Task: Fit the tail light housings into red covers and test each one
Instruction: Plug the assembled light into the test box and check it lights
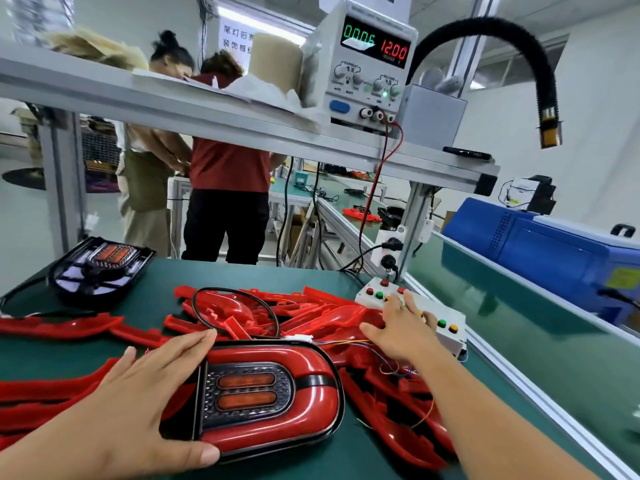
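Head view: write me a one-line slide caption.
Left hand grips an assembled red oval tail light while right hand rests on the white push-button box; white bench power supply reads 12.00.

Blue machine (554,251) right; black hose (545,84) overhead; two people (228,168) behind bench (156,282).

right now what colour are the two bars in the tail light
The bars are orange; head view shows it.
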